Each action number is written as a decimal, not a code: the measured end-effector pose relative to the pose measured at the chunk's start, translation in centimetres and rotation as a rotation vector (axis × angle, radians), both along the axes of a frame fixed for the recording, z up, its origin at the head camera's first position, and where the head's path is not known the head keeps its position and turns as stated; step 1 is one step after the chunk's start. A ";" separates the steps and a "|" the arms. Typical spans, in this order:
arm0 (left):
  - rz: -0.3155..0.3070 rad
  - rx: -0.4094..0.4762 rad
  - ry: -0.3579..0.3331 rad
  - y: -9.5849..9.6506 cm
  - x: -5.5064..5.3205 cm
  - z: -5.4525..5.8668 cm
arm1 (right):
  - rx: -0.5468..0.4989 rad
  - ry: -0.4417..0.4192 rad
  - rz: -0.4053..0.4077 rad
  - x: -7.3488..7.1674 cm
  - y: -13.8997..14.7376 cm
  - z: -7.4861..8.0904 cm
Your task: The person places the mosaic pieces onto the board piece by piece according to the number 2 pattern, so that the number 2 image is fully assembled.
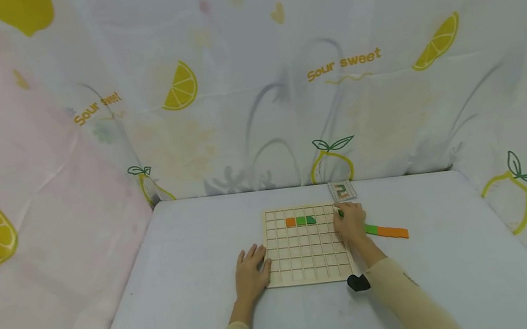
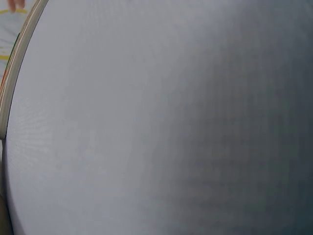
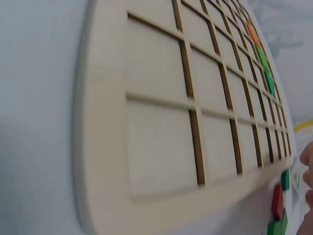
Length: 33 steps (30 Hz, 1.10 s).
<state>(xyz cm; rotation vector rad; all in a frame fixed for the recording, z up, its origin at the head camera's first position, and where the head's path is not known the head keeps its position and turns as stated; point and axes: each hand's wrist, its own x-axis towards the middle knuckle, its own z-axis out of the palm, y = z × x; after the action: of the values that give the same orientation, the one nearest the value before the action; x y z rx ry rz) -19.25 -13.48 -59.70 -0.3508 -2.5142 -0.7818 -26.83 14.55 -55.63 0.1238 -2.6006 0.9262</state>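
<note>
A wooden grid board (image 1: 306,249) lies on the white table, with an orange tile (image 1: 290,222), a green tile (image 1: 300,220) and a green curved-edge tile (image 1: 311,219) side by side in an upper row. My left hand (image 1: 251,274) rests at the board's left edge, fingers extended. Over the upper right edge, my right hand (image 1: 351,222) has bent fingers that pinch a small green tile (image 1: 341,213), mostly covered by the fingers. In the right wrist view, only its fingers (image 3: 307,169) show at the right border. The left wrist view shows mainly tabletop and a sliver of board edge (image 2: 19,63).
A small pattern card (image 1: 342,190) lies behind the board's far right corner. Right of the board, a line of green (image 1: 371,229) and orange tiles (image 1: 392,232) extends from under the hand. A red tile (image 3: 277,201) lies there too. Printed cloth (image 1: 258,131) hangs behind the table.
</note>
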 end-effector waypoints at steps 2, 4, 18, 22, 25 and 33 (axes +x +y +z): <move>0.001 -0.002 0.007 0.0 0.0 0.1 | 0.007 -0.123 -0.038 0.0 1.8 0.3; 0.001 -0.004 0.013 0.0 0.0 0.2 | 0.021 -0.207 -0.051 0.1 3.1 0.3; -0.003 0.001 0.012 0.0 0.1 0.3 | 0.139 -0.242 -0.008 -0.7 2.8 -0.5; -0.003 0.003 0.011 0.1 0.0 0.3 | 0.139 -0.257 -0.014 -0.6 2.7 -0.2; -0.005 0.008 0.018 0.2 0.0 0.2 | 0.109 -0.242 -0.016 -0.2 3.1 -0.1; -0.011 0.013 0.023 0.2 0.0 0.1 | 0.022 -0.192 -0.073 1.4 5.7 -0.5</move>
<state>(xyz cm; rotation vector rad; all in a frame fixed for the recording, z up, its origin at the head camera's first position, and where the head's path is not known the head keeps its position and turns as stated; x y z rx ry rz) -19.28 -13.28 -59.62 -0.3673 -2.4867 -0.7937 -25.42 20.20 -56.16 -0.0571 -2.7709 0.9249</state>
